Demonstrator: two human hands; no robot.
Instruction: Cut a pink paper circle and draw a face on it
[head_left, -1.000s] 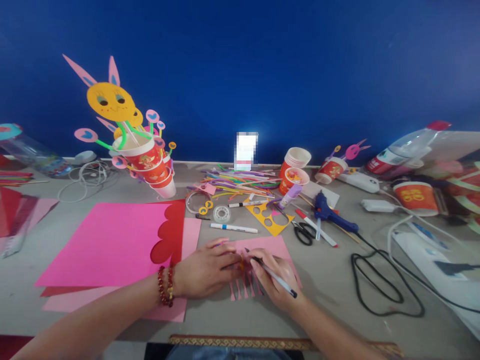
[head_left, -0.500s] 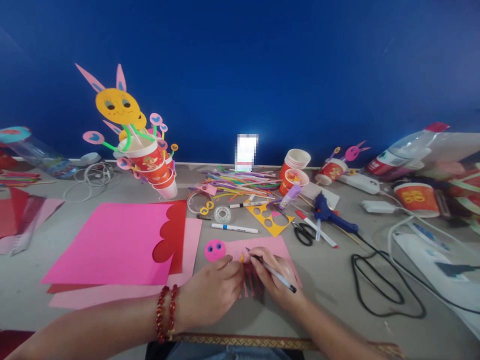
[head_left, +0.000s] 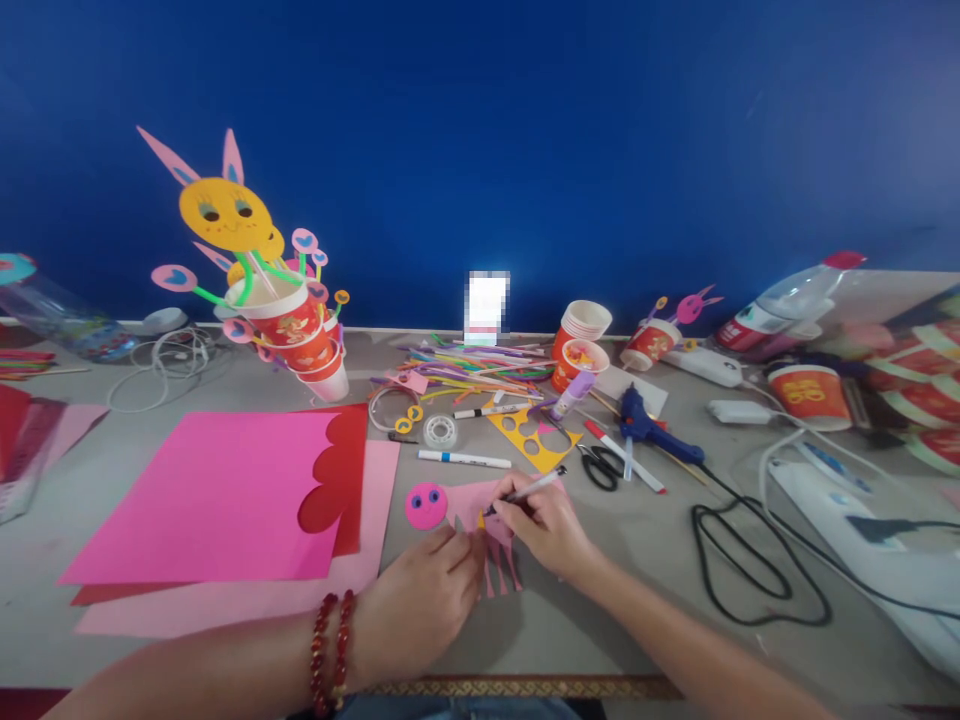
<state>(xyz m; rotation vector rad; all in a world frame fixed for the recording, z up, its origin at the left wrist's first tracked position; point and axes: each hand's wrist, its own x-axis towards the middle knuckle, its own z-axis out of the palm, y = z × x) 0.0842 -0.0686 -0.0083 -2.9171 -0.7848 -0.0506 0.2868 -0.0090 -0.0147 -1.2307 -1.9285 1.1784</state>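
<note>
My right hand (head_left: 551, 525) is closed around a pen (head_left: 536, 487), its dark tip down by a small pointed yellow paper piece (head_left: 481, 520). My left hand (head_left: 431, 590) has its fingers curled together, their tips at the edge of that yellow piece. Beneath both hands lies a pink paper sheet (head_left: 469, 497) whose near side is cut into narrow strips (head_left: 504, 568). Just beyond my left fingers is a round bright pink paper face (head_left: 426, 507) with two blue eyes.
Coloured sheets (head_left: 210, 500) are stacked at left, near decorated paper cups (head_left: 289, 320). Past my hands are a capped marker (head_left: 465, 459), tape roll (head_left: 440, 431), yellow paper with holes (head_left: 540, 440), scissors (head_left: 602, 468) and loose coloured sticks (head_left: 480, 368). A blue glue gun (head_left: 652, 430) trails its black cord rightward.
The pen has swung round: its rear end, earlier low toward my wrist, now points up and right, and its tip has come down to the yellow piece. The whole view has shifted slightly.
</note>
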